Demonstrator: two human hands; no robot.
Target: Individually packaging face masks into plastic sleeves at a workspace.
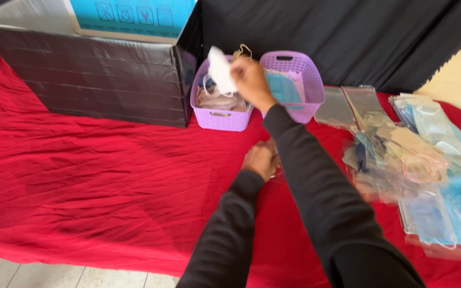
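The right hand pinches a white mask over the left lilac basket; loosely held, it might miss. The left hand rests closed on the bench.

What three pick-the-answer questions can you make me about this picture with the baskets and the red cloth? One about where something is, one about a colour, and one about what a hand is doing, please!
1. Where is the white mask?
A. Over the left purple basket
B. On the floor
C. Inside the dark box

2. What colour is the tablecloth?
A. Green
B. Red
C. Yellow

3. What is the right hand doing?
A. Lying flat
B. Pointing up
C. Gripping the mask

Answers: 1 A, it hangs above that basket. 2 B, red cloth covers the table. 3 C, fingers close on the mask, while the left hand rests on the cloth.
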